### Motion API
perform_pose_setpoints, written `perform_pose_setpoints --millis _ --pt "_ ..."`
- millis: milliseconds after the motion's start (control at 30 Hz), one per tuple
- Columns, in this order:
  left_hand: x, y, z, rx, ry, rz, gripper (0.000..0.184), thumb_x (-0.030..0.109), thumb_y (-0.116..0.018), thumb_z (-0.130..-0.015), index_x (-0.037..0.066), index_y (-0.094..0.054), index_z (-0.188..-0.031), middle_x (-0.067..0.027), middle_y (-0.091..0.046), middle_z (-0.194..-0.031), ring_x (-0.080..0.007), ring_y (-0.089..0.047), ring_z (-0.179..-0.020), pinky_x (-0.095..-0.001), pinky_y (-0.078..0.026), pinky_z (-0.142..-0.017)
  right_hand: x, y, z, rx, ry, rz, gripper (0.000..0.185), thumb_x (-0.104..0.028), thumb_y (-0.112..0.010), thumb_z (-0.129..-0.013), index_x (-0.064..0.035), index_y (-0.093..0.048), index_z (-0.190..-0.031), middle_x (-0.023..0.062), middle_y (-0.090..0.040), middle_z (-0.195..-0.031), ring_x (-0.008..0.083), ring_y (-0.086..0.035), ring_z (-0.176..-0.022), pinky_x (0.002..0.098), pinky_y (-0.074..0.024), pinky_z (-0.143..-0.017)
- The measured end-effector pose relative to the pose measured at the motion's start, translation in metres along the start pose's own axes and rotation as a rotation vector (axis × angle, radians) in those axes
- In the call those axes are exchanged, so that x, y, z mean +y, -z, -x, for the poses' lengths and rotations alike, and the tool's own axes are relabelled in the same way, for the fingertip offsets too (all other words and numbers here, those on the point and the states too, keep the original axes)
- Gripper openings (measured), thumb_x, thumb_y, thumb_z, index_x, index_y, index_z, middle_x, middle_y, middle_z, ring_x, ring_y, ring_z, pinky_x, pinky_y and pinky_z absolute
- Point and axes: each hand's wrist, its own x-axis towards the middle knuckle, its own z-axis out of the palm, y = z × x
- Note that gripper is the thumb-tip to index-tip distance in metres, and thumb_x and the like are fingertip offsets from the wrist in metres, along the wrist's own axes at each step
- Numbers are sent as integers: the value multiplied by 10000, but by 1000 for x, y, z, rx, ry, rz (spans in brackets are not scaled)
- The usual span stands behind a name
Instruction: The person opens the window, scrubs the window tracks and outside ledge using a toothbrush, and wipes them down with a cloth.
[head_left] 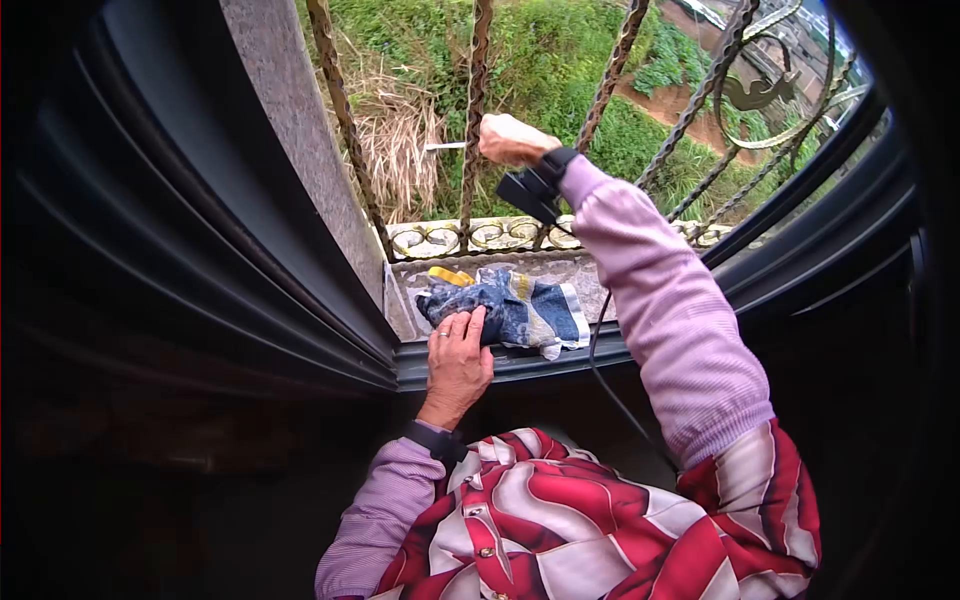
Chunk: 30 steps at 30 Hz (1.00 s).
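My left hand (459, 365), with a ring on one finger, has its fingers over the near edge of a crumpled dark blue and white plastic bag (545, 312) on the window sill. Its thumb lies along the right side, against the bag's dark near edge. My right hand (515, 140) is raised at the window bars, closed in a fist around a thin white strip (447, 146) that points left. The strip's kind is unclear, and its other end is hidden in the fist. A yellow object (452, 276) sits at the bag's far left side.
Twisted metal bars (476, 80) stand across the opening, with a scrolled rail (440, 240) along their foot. A dark window frame (520, 366) runs along the near side of the stone sill (590, 272). A black cable (612, 395) hangs from a device (528, 195) at my right wrist.
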Motion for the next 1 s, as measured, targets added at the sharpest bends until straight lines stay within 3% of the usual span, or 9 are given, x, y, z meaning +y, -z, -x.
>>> perform_pose_setpoints --millis 67,167,300,433,500,567,667,867,1000 --pt "-2 -2 4 1 -16 -19 606 154 -628 -713 51 -467 -1288 -129 -498 -1176 -308 -459 -1141 -441 -365 -959 9 -14 32 200 67 -211 118 -84 -482 -864 -13 -576 -875 119 -568 -668 241 -596 -626 355 -475 -571" --pt "-2 -3 2 -22 -30 -48 642 177 -641 -704 42 -450 -1303 -138 -482 -1189 -307 -450 -1138 -444 -360 -933 -84 28 118 132 -278 231 169 -37 -433 -921 29 -517 -1052 113 -561 -698 225 -590 -632 283 -476 -575" --pt "-3 -2 4 -28 -37 -58 625 175 -622 -727 26 -437 -1305 -156 -468 -1210 -330 -436 -1151 -455 -355 -955 -121 -6 230 572 -182 208 155 -32 -497 -884 -21 -574 -1018 170 -596 -675 359 -598 -609 429 -468 -535" --pt "0 -4 3 -28 -43 -112 623 192 -616 -736 9 -431 -1302 -169 -464 -1212 -330 -434 -1151 -459 -346 -958 -116 -59 289 312 -491 129 211 -68 -529 -895 22 -615 -1065 189 -637 -802 331 -629 -702 379 -502 -650" --pt "-3 -6 2 -30 -65 -122 612 238 -583 -756 11 -431 -1303 -157 -474 -1198 -316 -442 -1140 -464 -347 -934 -83 -93 295 384 -312 365 178 -42 -533 -862 -13 -646 -996 156 -587 -626 333 -594 -560 408 -471 -504" --pt "-4 -4 3 -35 -69 -97 605 235 -578 -758 11 -431 -1301 -159 -476 -1194 -317 -442 -1141 -463 -346 -938 -72 -108 291 291 -319 454 198 -37 -543 -846 -6 -636 -1019 150 -601 -663 323 -610 -608 387 -486 -545" --pt "-3 -2 3 -23 -38 -5 600 176 -606 -743 28 -428 -1298 -161 -481 -1202 -323 -440 -1160 -456 -334 -982 -88 -89 287 347 -354 252 232 -48 -509 -874 6 -613 -1075 182 -649 -937 308 -629 -851 362 -496 -732" --pt "14 20 -4 120 -89 43 486 70 -635 -726 24 -519 -1195 -155 -490 -1154 -315 -455 -1146 -462 -326 -987 -123 -60 291 615 -428 -83 240 -9 -518 -862 28 -573 -1093 210 -632 -886 384 -613 -818 397 -497 -736" --pt "64 18 -37 74 39 624 306 77 -605 -874 -57 -537 -1140 -167 -619 -900 -260 -610 -819 -365 -484 -764 -150 -92 278 808 -659 -565 166 -71 -546 -919 25 -557 -1054 124 -638 -802 156 -606 -706 290 -491 -637"
